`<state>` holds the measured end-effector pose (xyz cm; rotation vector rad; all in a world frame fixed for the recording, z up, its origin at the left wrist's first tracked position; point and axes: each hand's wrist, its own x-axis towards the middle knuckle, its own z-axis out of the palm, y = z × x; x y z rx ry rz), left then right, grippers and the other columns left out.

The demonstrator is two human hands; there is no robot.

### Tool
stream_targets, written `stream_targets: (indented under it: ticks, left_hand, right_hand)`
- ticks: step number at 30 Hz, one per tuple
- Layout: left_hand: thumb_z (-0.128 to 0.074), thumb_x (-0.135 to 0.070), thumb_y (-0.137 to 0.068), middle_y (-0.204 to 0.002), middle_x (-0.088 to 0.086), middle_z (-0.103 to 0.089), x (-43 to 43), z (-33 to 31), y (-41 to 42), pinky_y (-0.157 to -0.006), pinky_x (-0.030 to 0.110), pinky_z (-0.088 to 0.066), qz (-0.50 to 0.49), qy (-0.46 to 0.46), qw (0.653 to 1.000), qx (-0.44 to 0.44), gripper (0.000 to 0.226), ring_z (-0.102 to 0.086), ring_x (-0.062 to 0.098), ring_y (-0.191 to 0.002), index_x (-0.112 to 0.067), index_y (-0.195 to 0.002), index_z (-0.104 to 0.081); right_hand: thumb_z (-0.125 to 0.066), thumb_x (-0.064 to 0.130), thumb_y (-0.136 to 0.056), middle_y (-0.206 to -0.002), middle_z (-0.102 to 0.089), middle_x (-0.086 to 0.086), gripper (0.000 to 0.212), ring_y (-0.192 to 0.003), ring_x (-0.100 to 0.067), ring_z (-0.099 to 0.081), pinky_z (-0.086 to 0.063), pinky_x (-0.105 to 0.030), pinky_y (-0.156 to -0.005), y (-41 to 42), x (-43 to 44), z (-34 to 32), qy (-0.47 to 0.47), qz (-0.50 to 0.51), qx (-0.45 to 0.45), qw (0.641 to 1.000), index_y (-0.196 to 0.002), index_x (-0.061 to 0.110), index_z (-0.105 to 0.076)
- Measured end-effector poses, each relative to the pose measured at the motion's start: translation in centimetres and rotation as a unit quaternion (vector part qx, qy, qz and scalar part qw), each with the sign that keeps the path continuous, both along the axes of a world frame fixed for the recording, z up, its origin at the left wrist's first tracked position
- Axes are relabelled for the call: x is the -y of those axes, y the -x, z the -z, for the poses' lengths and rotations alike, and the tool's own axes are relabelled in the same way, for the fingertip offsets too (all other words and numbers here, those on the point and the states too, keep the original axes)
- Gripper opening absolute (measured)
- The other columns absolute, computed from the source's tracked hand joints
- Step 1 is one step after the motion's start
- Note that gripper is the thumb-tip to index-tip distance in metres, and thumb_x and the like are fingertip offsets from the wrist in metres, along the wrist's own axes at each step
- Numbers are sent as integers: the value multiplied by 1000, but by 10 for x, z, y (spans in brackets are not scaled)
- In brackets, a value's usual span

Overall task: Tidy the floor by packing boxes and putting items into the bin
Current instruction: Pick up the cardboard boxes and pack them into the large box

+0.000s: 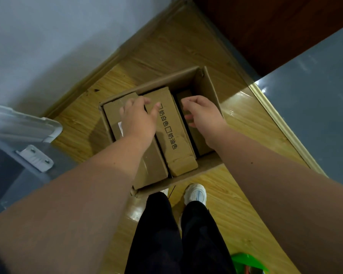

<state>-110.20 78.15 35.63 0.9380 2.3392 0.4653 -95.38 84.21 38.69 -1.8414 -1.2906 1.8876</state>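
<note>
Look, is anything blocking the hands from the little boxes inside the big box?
Nothing visible is. The big box is open on top. The left hand is over the left small box and the printed middle box; the right hand is over the lower right box.

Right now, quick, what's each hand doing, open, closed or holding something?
Left hand: open, fingers spread over the left small box.
Right hand: fingers curled over the right small box; grip cannot be told.

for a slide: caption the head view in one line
Left hand and right hand reach into an open carton holding three long cardboard boxes side by side.
</note>
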Motion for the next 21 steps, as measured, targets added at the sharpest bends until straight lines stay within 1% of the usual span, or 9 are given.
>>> stream_targets:
  ticks: [2,5,11,14,16,17,18,20,21]
  left_hand:
    - [-55,-49,-93,-130,1,-54,-3,-9,-6,-81,17,-20,-4,-2,1000,11,33,-39,22,-127,-24,-112,-63]
    - [-55,-49,-93,-128,2,-56,-4,-14,-13,-80,20,-23,4,2,1000,17,31,-43,23,-125,-23,-109,-64]
    - [-54,-50,-94,-132,2,-52,10,-2,-18,-87,24,-24,-4,16,1000,16,34,-40,24,-126,-24,-115,-62]
    - [-55,-50,-93,-131,2,-51,12,-3,-19,-87,25,-23,-27,13,999,32,33,-39,24,-128,-26,-115,-61]
    - [-55,-50,-93,-128,2,-53,6,-10,-20,-84,23,-28,-36,0,998,45,32,-43,23,-124,-26,-113,-62]
    - [-55,-49,-93,-127,1,-54,2,-16,-21,-78,21,-33,-38,-13,997,64,30,-48,21,-120,-26,-112,-62]
    - [-56,-47,-94,-126,1,-55,-5,-24,-22,-72,20,-37,-37,-32,995,92,27,-51,18,-115,-27,-110,-60]
    - [-56,-44,-94,-120,-1,-58,-19,-47,-27,-75,20,-43,-27,-76,987,136,17,-55,12,-107,-30,-104,-58]
    - [-55,-43,-95,-114,-5,-59,-26,-61,-31,-75,19,-42,-16,-94,985,144,13,-55,6,-100,-32,-101,-57]
  right_hand:
    - [-56,33,-94,-98,-64,8,8,-92,-12,-61,-47,-26,-72,-4,3,-9,0,9,-2,1000,-98,30,-63]
    - [-56,33,-94,-99,-64,5,8,-93,-14,-61,-49,-28,-74,-9,7,-15,6,10,-4,1000,-99,30,-63]
    - [-56,32,-95,-96,-63,8,7,-91,-12,-61,-46,-25,-70,-14,17,-5,15,13,1,1000,-97,30,-62]
    - [-55,32,-96,-98,-63,8,9,-94,-12,-60,-46,-26,-70,-11,19,-2,21,17,-6,1000,-101,28,-62]
    - [-56,33,-96,-100,-63,8,11,-94,-12,-60,-49,-28,-75,-9,18,-5,13,24,-10,1000,-104,28,-62]
    - [-56,32,-95,-99,-63,9,11,-92,-11,-61,-50,-28,-77,-8,17,-9,3,33,-11,999,-103,28,-62]
    - [-57,32,-95,-95,-65,9,10,-88,-9,-63,-51,-26,-74,-7,15,-14,-11,47,-12,999,-101,27,-63]
    - [-58,31,-94,-86,-67,12,7,-76,-3,-65,-51,-20,-63,-11,8,-32,-38,80,-13,996,-94,29,-65]
    - [-58,31,-94,-87,-68,12,8,-75,-3,-65,-51,-20,-63,-16,5,-44,-46,93,-13,994,-93,30,-66]
